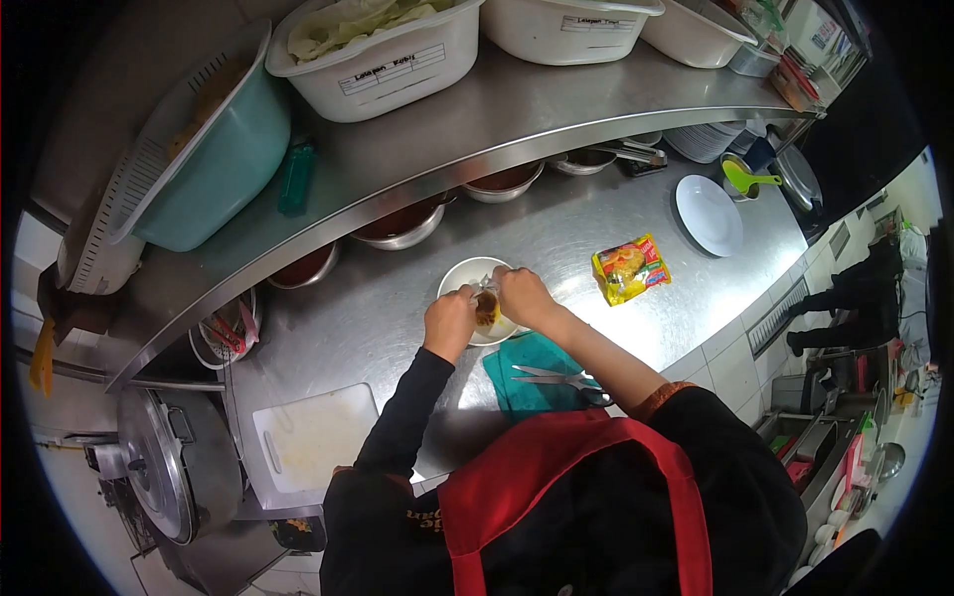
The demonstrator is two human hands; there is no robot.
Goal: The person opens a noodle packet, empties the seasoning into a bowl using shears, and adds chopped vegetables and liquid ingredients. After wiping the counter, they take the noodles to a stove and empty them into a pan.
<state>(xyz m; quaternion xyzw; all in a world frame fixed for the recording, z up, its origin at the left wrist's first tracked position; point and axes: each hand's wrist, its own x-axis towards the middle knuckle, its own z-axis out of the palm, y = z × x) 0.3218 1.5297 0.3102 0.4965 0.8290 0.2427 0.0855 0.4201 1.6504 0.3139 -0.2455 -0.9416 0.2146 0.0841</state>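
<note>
Over a white bowl (pixel 459 280) on the steel counter, my left hand (pixel 450 322) and my right hand (pixel 525 297) are closed close together. Both pinch a small clear packet (pixel 486 306) with something dark brown in it or just below it. The bowl's bottom is partly hidden by my hands. Scissors (pixel 549 376) lie on a green cloth (pixel 512 370) just in front of the bowl. To the right sits a yellow and red food packet (pixel 632 269), lying flat.
A white cutting board (pixel 316 437) is at the left and a white plate (pixel 709 216) at the right. Metal bowls (pixel 401 228) sit under a raised steel shelf (pixel 397 149) bearing tubs (pixel 388 74). A large lidded pot (pixel 159 467) stands far left. Another person (pixel 855 298) is far right.
</note>
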